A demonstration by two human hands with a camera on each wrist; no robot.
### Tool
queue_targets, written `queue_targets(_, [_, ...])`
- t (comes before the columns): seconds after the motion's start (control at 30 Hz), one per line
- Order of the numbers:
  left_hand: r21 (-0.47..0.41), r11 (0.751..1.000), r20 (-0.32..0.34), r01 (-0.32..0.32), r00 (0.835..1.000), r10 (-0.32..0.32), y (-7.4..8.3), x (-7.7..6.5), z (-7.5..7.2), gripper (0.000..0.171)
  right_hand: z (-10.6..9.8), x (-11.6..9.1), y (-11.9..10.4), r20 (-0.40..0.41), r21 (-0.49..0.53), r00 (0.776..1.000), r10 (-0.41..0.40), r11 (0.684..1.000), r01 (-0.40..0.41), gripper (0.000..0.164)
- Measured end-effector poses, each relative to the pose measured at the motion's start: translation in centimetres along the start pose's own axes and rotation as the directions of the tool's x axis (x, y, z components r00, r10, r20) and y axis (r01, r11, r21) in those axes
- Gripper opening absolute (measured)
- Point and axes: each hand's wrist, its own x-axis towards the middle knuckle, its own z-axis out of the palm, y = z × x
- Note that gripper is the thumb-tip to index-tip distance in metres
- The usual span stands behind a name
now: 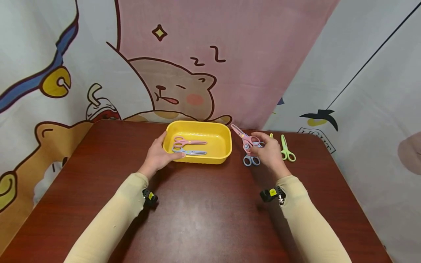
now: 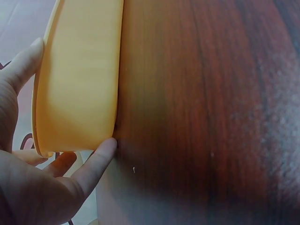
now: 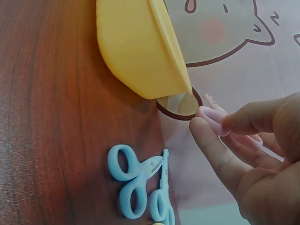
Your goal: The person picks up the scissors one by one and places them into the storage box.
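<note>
My left hand (image 1: 157, 156) grips the left end of a yellow plastic tray (image 1: 218, 160), thumb at the front rim and the other fingers around the end. Inside the tray lie pink scissors (image 1: 195, 143) and light-blue scissors (image 1: 197, 152). To the right of the tray, my right hand (image 1: 272, 152) pinches another pair of pink scissors (image 1: 241, 133) by the handle loops, blades pointing toward the back left. These are raised above blue scissors (image 3: 132, 178) on the table. A second blue pair (image 3: 161, 201) lies beside them, partly out of frame in the right wrist view.
Green scissors (image 1: 284, 145) lie on the table right of my right hand. Another yellow-green tip (image 1: 271, 135) shows behind that hand, mostly hidden. The dark wooden table (image 1: 204, 212) meets a printed cloth (image 1: 250, 65) at its back edge.
</note>
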Motion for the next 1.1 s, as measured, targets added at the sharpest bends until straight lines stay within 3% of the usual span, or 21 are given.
queue_targets(0.2, [-0.005,1.000,-0.003,-0.001,1.000,0.001,0.0,0.0,0.0,0.124,-0.1,0.1,-0.4,0.005,0.049,1.000,-0.017,0.999,0.017,0.058])
queue_targets(0.83, [-0.010,1.000,0.006,0.006,1.000,-0.006,0.0,0.0,0.0,0.125,0.2,0.1,-1.8,0.143,0.195,0.990,-0.017,0.981,-0.011,0.057])
queue_targets(1.1, [-0.005,1.000,0.003,0.009,1.000,-0.009,-0.1,0.1,0.0,0.125,0.4,0.3,-2.5,0.185,0.172,0.983,-0.005,0.985,-0.027,0.056])
